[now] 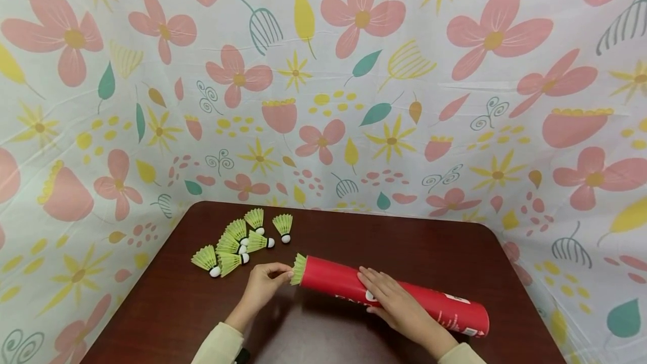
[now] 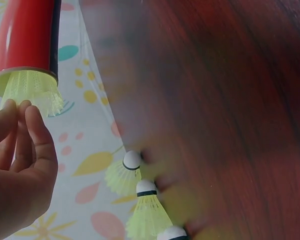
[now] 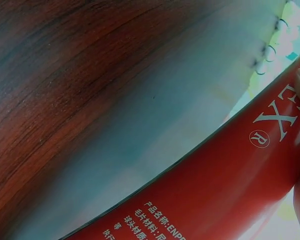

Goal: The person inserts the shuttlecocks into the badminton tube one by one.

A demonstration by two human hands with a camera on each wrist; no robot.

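Floral cloth backs the brown table (image 1: 404,240); head view: right hand (image 1: 396,302) lies flat on the red tube (image 1: 434,302). Left wrist view: left hand (image 2: 15,170) pinches the green shuttlecock (image 2: 32,90) at the tube's mouth. Right wrist view: only the tube's lettering. A hard tug might crush its skirt.

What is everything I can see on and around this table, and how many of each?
tube: one, red with white print, lying on its side on the near part of the table, open end to the left.
shuttlecock in the tube: one, yellow-green skirt sticking out of the open end.
loose shuttlecocks: about seven, yellow-green with white heads, clustered on the table's far left.
table: one, dark reddish-brown wood.
flowered cloth: one, white with pink, yellow and teal flowers and leaves, hung behind and beside the table.
left hand: fingertips pinch the skirt at the tube's mouth.
right hand: rests flat on the tube's middle.
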